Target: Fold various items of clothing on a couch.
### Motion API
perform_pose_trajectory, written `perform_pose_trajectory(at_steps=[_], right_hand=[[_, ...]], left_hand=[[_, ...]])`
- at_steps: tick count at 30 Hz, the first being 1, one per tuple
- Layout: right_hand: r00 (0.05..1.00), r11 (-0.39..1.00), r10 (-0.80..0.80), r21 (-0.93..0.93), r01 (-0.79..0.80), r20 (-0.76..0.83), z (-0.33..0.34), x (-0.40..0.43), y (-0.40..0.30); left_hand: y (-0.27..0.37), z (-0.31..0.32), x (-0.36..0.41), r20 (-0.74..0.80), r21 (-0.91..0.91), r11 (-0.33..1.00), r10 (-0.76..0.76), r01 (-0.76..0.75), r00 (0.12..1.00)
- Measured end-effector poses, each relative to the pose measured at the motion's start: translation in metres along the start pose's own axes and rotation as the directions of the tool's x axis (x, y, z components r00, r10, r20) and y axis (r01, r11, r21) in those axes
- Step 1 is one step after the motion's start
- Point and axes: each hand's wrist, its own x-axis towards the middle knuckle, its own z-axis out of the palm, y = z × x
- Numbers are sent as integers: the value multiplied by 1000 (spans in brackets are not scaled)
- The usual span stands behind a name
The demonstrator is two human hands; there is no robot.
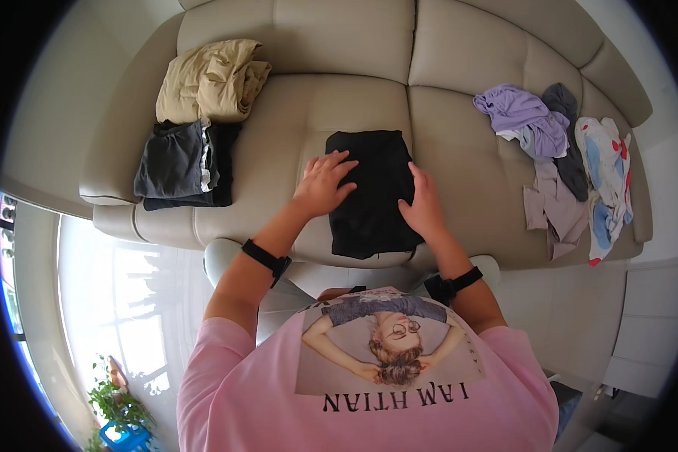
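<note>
A folded black garment (373, 198) lies flat on the seat of a beige leather sofa (271, 152), right in front of me. My left hand (326, 183) rests on its left edge with the fingers spread over the cloth. Along the opposite edge, my right hand (425, 202) touches the side of the fabric, thumb and fingers apart. Neither hand grips the cloth. Which kind of garment it is, I cannot tell from the folds.
At the sofa's left end sit a folded khaki garment (212, 82) and a stack of dark folded clothes (172, 161). Rumpled purple (520, 116), greyish-mauve (559, 203) and white patterned clothes (604, 169) lie at the right. A potted plant (118, 401) stands on the floor, lower left.
</note>
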Motion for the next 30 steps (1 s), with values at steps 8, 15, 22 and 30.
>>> perform_pose_trajectory(at_steps=[8, 15, 22, 30], right_hand=[[823, 820, -297, -313, 480, 484, 21, -19, -39], [802, 777, -250, -382, 500, 542, 29, -25, -34], [476, 615, -497, -92, 783, 726, 43, -42, -42], [439, 703, -518, 73, 707, 734, 39, -30, -50]], left_hand=[[-35, 3, 72, -82, -151, 964, -235, 221, 969], [-58, 2, 85, 69, 19, 982, -187, 187, 980], [-55, 10, 92, 58, 130, 980, -160, 151, 985], [-46, 5, 90, 96, 227, 963, -170, 145, 981]])
